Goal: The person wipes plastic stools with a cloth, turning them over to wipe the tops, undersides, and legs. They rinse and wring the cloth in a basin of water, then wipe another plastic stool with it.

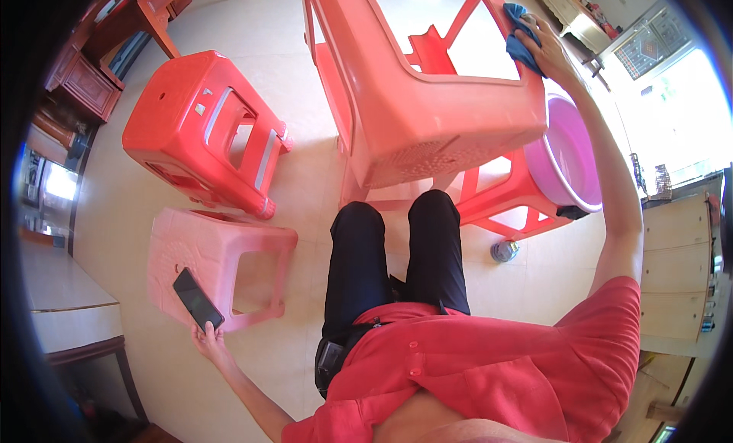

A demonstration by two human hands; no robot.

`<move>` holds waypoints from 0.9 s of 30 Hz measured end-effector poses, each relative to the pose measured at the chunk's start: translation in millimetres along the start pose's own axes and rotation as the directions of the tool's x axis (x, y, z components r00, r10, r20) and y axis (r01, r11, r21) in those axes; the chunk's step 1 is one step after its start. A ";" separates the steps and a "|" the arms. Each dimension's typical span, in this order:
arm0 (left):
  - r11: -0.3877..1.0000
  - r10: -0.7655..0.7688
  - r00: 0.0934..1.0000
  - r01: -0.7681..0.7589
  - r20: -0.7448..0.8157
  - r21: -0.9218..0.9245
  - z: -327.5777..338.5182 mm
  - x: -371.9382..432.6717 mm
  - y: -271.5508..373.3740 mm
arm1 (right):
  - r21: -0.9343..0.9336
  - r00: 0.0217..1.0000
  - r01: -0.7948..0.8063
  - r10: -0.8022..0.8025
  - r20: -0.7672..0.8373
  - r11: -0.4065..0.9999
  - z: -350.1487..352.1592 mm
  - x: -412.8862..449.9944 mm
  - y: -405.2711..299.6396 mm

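My right hand (550, 49) presses a blue cloth (520, 38) against a leg of a large red plastic stool (389, 99), which lies tipped over before my knees with its seat towards me. At the lower left, my left hand (209, 341) grips the near end of a black smartphone (197, 299). The phone lies over the seat of a pink plastic stool (229, 237); whether it rests on the seat I cannot tell. To the right, a purple plastic basin (564, 151) with a white rim stands on another red stool (501, 200).
An upright red plastic stool (172, 111) stands at the left, behind the pink one. A clear, crumpled-looking object (504, 251) sits on the tiled floor near the basin's stool. Wooden furniture (91, 85) lines the upper left, and pale cabinets (673, 265) line the right.
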State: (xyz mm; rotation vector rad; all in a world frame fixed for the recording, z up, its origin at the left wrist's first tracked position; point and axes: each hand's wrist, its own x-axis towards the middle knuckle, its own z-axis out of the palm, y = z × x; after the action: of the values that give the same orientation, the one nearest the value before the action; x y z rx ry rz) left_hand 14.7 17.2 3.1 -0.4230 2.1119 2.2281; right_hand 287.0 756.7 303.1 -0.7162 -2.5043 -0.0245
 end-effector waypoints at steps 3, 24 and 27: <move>1.000 -0.010 1.000 0.010 0.013 -0.018 0.5 5.3 -3.0 | -0.055 0.994 0.102 -0.104 -0.042 0.993 -10.3 -44.2 -23.4; 1.000 -0.022 1.000 0.022 0.014 -0.018 -5.6 17.4 -14.1 | 0.123 0.811 0.578 -0.585 0.026 0.807 -7.6 -86.0 -204.0; 1.000 -0.012 1.000 0.012 -0.004 -0.014 -0.7 12.0 -8.7 | -0.014 0.887 0.459 -0.457 0.069 0.888 -19.5 -88.1 -152.6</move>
State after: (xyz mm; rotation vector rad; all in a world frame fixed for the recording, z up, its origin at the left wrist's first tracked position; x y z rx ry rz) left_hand 5.2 15.2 -8.1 -0.4401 2.0912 2.2394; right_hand 284.1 579.6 295.0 -0.1190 -2.6837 -0.2122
